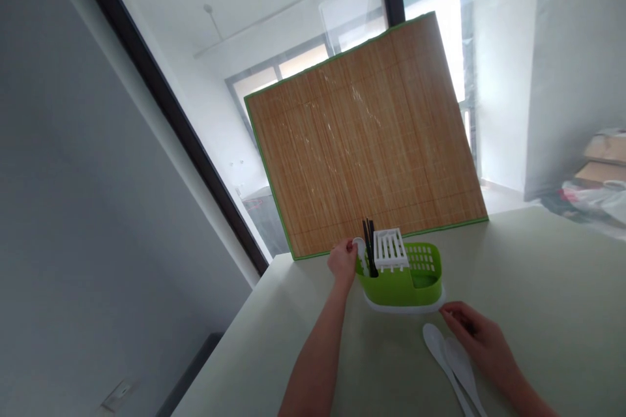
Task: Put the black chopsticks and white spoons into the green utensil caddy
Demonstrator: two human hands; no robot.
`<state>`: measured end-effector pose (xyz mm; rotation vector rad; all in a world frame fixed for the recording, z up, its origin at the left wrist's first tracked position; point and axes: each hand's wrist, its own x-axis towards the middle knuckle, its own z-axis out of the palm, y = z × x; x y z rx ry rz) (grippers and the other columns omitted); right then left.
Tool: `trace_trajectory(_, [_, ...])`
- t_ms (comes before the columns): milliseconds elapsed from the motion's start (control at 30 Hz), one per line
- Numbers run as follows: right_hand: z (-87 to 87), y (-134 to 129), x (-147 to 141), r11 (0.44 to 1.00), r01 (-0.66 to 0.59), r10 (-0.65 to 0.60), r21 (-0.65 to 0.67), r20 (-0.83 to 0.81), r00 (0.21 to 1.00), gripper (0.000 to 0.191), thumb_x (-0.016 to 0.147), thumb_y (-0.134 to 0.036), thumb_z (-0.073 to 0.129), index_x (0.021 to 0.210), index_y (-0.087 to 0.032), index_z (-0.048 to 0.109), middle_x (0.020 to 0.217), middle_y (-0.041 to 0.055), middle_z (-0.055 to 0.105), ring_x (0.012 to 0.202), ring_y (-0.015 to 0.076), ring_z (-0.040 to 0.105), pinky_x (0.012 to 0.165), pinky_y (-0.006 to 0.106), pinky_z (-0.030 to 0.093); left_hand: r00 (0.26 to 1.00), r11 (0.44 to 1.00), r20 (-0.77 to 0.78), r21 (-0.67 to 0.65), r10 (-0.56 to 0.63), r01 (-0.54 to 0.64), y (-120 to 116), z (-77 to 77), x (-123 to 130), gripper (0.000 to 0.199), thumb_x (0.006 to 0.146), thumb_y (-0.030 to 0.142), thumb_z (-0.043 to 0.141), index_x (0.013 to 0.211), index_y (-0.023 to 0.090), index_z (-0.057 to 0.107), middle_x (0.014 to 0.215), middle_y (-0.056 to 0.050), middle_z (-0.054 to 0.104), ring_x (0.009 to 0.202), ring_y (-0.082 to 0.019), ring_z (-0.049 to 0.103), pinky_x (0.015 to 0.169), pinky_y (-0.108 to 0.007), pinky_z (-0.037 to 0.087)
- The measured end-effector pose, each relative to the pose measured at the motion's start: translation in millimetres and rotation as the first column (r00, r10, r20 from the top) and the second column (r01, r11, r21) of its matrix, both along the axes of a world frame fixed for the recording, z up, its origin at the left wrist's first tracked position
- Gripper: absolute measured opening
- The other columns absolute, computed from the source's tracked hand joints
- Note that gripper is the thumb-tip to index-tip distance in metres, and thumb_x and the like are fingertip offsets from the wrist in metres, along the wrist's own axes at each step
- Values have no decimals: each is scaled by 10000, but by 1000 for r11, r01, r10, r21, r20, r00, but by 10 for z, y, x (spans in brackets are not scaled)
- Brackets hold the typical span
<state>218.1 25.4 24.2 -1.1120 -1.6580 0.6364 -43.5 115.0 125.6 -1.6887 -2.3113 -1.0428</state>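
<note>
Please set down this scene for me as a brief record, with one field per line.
Holder: green caddy with white base, standing on table
Contents: small white spoon, dark sticks
Rack: white, slatted, at caddy's top
Left hand: fingertips at spoon's upper end; grip unclear
Right hand: fingertips by base's right corner; contact unclear
Loose: two white spoon-shaped utensils, nearer the camera than caddy
Behind: upright bamboo mat, green-edged

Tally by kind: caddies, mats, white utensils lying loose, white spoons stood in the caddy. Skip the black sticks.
Green caddy: 1
Bamboo mat: 1
White utensils lying on the tabletop: 2
White spoon standing in the caddy, visible: 1
Total: 5
</note>
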Motion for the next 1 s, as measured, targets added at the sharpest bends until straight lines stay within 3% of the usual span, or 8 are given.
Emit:
trace_trajectory(533, [-176,78,28,999,-43,44,-7,226,973,316,876,-444,399,881,-212,613,611,-25,585,527,131,515,513,239,397,998,995,20,-78,60,-58,76,-156,10,224,774,387,559,911,262,685,952,-57,677,955,-241,586,716,-305,438])
trace_trajectory(667, [-144,114,73,992,-13,-32,123,355,934,248,870,-391,429,867,-236,623,764,12,621,730,171,560,677,287,433,999,999,38,-21,29,-28,15,-89,-21,346,770,393,570,1088,263,610,1084,-49,632,1005,-212,554,772,-288,430])
trace_trajectory(767, [-127,148,97,979,-48,-57,199,491,869,208,834,-374,490,896,-253,647,939,48,620,894,217,529,792,357,402,994,978,112,205,14,-37,-148,-72,-28,372,797,375,535,1134,224,570,1042,-62,624,857,-170,569,760,-287,432])
trace_trajectory(833, [-129,159,87,980,-28,-91,199,565,820,218,802,-380,529,939,-269,657,1011,59,603,934,240,506,798,386,381,982,920,186,390,-36,-40,-334,-135,-8,341,799,346,531,1110,214,573,989,-50,623,738,-139,545,714,-273,439])
trace_trajectory(900, [-126,157,52,984,2,-113,177,623,774,226,773,-386,560,944,-282,666,1030,60,596,954,255,492,787,395,364,959,876,260,482,-117,-24,-570,-281,46,326,805,340,526,1103,215,568,998,-48,613,690,-123,518,640,-246,439])
trace_trajectory(1000, [-100,136,-33,991,2,-96,136,687,720,174,741,-371,593,861,-289,689,996,51,607,952,259,488,776,392,340,899,891,382,453,-214,19,-934,-630,190,312,818,357,515,1090,214,572,1000,-58,608,669,-118,511,555,-221,426])
